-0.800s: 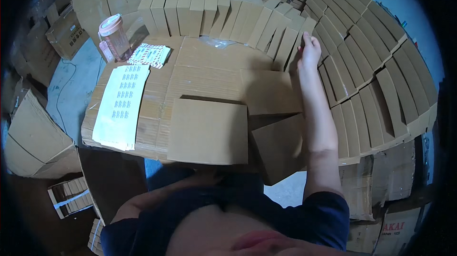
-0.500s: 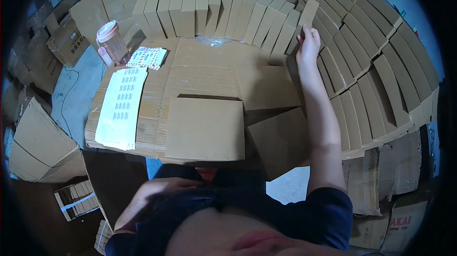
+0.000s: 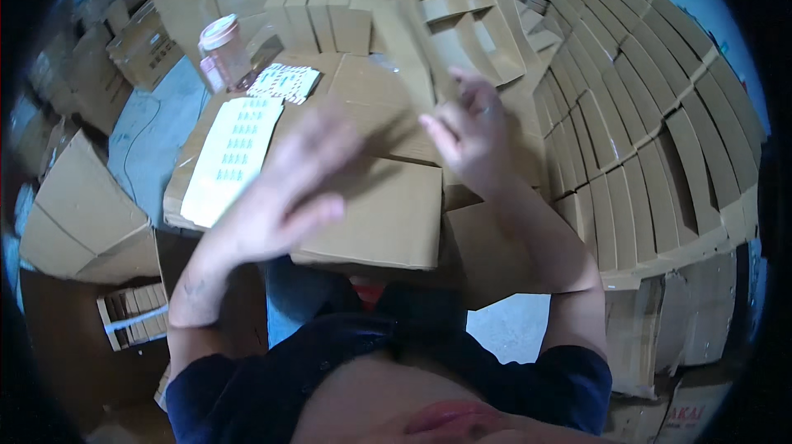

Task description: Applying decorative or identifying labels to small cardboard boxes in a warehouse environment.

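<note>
Left hand (image 3: pixel 285 184): spread, empty, blurred
Right hand (image 3: pixel 476 132): beside tilted brown cardboard panel (image 3: pixel 412 49), perhaps steadying it; grip unclear

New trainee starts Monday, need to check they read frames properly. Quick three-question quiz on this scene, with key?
1. True or false: the person's left hand is closed around the bottle.
2. Which lies right beside the bottle?
a) scissors
b) patterned papers
c) tape roll
3. Which hand is nearer the open tray?

Key:
1. False. The hand is blurred, but its thumb and fingers are spread and the bottle stands apart from it.
2. b
3. The right hand.
</note>
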Motion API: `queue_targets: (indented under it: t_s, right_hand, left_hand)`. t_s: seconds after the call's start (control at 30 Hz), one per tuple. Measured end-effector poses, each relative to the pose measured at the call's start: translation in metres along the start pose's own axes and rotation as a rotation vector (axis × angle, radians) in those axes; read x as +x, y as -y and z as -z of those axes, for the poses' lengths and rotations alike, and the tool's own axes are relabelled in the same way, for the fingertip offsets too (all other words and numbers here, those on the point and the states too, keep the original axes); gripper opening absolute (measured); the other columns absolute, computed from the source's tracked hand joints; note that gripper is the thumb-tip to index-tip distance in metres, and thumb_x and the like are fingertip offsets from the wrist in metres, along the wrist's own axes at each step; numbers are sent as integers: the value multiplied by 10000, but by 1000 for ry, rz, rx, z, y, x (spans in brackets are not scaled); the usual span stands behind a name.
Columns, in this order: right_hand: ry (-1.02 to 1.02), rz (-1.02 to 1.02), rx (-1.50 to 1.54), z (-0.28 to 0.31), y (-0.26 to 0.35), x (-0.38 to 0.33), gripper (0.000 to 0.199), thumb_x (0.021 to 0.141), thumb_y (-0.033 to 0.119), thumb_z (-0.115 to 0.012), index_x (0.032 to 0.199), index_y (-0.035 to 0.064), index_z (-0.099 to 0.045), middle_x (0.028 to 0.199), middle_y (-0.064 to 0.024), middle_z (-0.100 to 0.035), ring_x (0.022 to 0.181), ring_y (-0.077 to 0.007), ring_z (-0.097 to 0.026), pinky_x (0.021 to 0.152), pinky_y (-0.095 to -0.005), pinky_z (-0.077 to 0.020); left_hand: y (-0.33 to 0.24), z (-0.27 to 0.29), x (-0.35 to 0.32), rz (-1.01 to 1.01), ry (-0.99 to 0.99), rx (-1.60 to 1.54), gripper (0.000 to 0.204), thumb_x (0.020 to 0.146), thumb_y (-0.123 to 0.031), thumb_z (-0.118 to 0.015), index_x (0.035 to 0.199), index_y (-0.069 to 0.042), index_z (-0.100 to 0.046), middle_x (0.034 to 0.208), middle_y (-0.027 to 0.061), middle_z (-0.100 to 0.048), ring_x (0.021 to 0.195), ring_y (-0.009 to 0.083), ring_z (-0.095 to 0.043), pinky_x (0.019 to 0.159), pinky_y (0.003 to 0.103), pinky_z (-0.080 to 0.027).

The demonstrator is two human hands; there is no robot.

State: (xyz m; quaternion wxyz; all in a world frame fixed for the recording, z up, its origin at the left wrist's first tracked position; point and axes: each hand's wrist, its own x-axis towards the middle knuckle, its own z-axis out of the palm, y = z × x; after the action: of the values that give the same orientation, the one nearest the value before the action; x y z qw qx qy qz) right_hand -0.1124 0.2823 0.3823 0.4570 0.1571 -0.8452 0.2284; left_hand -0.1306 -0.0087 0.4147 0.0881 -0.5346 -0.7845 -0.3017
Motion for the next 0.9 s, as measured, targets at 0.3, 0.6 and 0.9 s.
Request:
queue_targets:
  t_s: [0.3,0.6,0.9]
  right_hand:
    - [133,692,-232,-26,21,-17,124,684,100,-716,792,151,-680,1247,-82,-572,1019,-225,-597,775,-316,-480]
    - [-147,-21,-145,-59,-118,-8,279,857,254,-668,1110,144,-620,1189,-137,-561,1136,-321,-528,960,-433,-414]
    - [704,-435,-100,-47,-171,-43,455,941,483,-522,915,48,-652,809,-131,-635,798,-294,-615,782,-383,-475]
  left_hand:
    - [116,11,75,435,-216,-336,354,977,-334,-550,1141,-22,-596,905,57,-683,811,161,-611,729,342,-496]
    - [148,-45,97,12,-273,930,448,845,-159,-536,1292,-130,-513,1058,58,-614,1050,231,-575,912,412,-426]
    - [130,-94,70,-113,73,555,424,864,-202,-591,1277,-124,-535,1310,57,-581,1235,246,-529,972,419,-436]
